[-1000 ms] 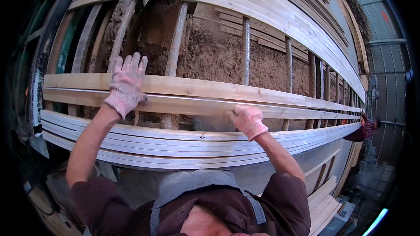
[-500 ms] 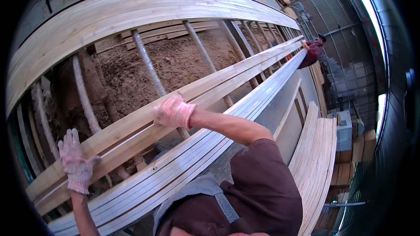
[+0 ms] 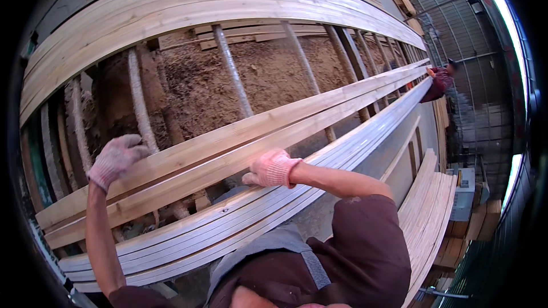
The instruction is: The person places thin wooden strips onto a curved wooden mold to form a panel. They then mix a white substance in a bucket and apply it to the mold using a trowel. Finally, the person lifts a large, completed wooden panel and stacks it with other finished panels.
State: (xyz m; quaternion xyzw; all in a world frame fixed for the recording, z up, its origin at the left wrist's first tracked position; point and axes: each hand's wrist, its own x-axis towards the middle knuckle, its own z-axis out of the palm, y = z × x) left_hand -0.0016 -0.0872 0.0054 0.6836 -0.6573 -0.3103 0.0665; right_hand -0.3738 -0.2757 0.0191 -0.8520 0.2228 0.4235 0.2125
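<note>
Two long pale wooden planks run side by side across metal rollers, a far plank (image 3: 222, 134) and a near plank (image 3: 194, 177), with a narrow dark gap between them. My left hand (image 3: 119, 159), in a pinkish-white knit glove, is at the far plank's outer edge toward its left end; its fingers are spread and the hand is open. My right hand (image 3: 273, 168), gloved alike, is bent over the near edge of the near plank. Most of its fingers are hidden beneath it, so its grip cannot be made out. Closer to me lies a stack of planks (image 3: 200, 234).
Rollers (image 3: 233, 71) span a bed of sawdust (image 3: 188, 88). Beyond lie wide joined boards (image 3: 171, 3). A co-worker (image 3: 439, 82) stands at the planks' far end. More boards (image 3: 431, 205) are piled on the right, near a pale box (image 3: 463, 194).
My right hand has come back from the far plank to the near plank's near edge. My left hand has turned, its fingers now pointing right. The view has shifted.
</note>
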